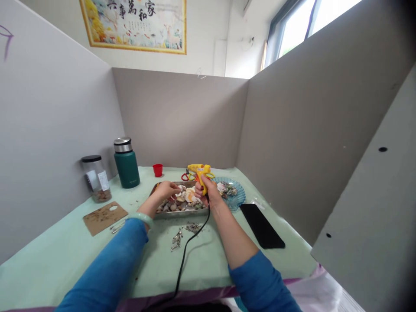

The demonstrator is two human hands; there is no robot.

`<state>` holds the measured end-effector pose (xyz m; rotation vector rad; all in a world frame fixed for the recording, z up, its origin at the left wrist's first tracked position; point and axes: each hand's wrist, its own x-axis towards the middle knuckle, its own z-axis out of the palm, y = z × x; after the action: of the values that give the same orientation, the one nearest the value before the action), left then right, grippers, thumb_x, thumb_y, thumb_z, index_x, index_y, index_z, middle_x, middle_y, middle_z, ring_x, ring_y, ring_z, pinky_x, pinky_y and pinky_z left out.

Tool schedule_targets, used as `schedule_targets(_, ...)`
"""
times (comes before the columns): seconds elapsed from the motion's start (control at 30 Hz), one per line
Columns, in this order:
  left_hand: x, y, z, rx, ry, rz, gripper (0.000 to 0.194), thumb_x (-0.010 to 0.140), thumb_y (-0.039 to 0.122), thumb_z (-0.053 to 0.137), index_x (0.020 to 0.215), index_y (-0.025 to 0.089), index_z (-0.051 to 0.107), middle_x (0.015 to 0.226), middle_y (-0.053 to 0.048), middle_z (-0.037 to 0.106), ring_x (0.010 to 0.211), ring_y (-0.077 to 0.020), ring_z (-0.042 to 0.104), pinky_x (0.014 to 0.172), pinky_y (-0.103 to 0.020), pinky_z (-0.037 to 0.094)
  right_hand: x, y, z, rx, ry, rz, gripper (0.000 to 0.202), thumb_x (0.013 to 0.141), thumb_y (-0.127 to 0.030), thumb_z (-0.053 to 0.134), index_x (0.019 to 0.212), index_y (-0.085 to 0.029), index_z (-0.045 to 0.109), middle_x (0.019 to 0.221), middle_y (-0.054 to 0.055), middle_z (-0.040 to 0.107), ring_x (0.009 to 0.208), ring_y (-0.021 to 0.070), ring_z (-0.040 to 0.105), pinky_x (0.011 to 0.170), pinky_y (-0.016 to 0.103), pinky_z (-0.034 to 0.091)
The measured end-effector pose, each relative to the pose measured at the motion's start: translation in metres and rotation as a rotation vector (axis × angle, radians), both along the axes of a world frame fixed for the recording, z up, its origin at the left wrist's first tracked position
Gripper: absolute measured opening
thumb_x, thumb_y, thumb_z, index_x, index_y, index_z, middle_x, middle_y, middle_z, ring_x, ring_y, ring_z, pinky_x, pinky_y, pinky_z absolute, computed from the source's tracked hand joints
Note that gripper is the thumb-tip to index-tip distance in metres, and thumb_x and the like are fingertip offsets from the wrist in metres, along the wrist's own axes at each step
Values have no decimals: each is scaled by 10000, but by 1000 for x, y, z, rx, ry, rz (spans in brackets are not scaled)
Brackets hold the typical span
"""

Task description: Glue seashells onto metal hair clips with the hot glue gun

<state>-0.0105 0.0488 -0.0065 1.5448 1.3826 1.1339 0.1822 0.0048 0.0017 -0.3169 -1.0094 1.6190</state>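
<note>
Pale-green tablecloth underneath. Your right hand clasps the yellow glue gun, its body above your grip; left hand pinched over the metal tray, any held item indistinct.

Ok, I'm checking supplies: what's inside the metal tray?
Shells and stones show inside the metal tray; the left hand and right hand hide parts. Whatever lies beneath is covered.

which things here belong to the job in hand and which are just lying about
Likely in the job:
yellow glue gun, in the right hand
tray of shells and stones, under the left hand
small metal pieces
blue plate

Seemingly just lying about:
green flask
lidded jar
red cup
black slab
</note>
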Motion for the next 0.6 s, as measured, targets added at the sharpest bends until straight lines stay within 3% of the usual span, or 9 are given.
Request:
schedule_targets(0.1, 4, -17, 0, -197, -295, -141, 177, 607, 199, 769, 713, 118, 652, 684, -79, 683, 603, -172, 650, 574, -268, 535, -1, 1, -2, 17, -16, 1, 338, 721, -458, 686, 840, -180, 535, 492, -82, 419, 381, 44, 320, 372, 170, 279)
schedule_targets(0.2, 7, -30, 3, -288, -493, -202, 149, 668, 113, 734, 781, 93, 638, 678, -84, 677, 616, -165, 662, 594, -262, 552, -2, 4, -6, 59, -51, -28, 321, 704, -426, 716, 782, -182, 521, 473, -82, 417, 367, 46, 328, 367, 178, 276)
schedule_targets(0.4, 5, -40, 4, -354, -622, -273, 191, 761, 39, 627, 950, 66, 646, 766, -114, 699, 656, -160, 682, 626, -251, 571, -3, 4, -8, 59, -113, -73, 324, 699, -430, 713, 784, -180, 526, 470, -84, 423, 357, 46, 332, 362, 186, 268)
schedule_targets(0.6, 2, -40, 1, -337, -679, -307, 180, 764, 4, 602, 927, 60, 654, 799, -133, 711, 762, -188, 698, 701, -262, 577, -2, 6, -11, 39, -138, -73, 374, 679, -453, 719, 673, -181, 462, 471, -83, 414, 363, 42, 336, 359, 186, 275)
